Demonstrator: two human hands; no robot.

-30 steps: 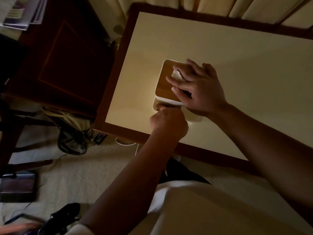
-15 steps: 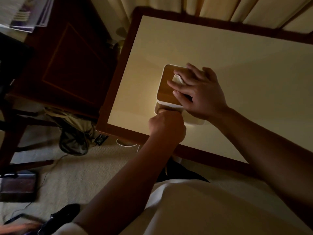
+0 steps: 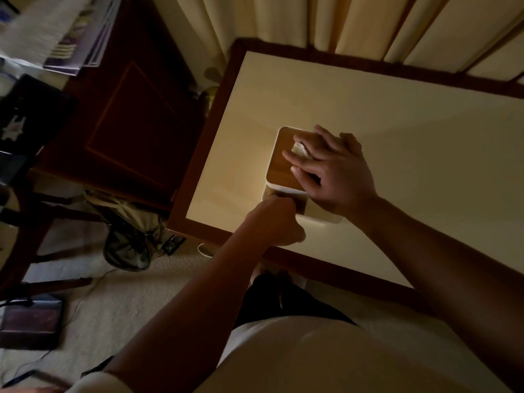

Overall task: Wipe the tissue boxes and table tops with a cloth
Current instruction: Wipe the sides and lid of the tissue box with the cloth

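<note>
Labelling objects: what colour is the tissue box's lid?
Wood-brown lid, on a white tissue box; head view.

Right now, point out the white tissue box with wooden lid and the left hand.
white tissue box with wooden lid point(image 3: 279, 165): head view, lid's left half.
left hand point(image 3: 272, 222): head view, back of hand.

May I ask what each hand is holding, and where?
The right hand rests flat on the tissue box lid, gripping nothing. The left hand is curled against its near side; its contents cannot be told.
</note>
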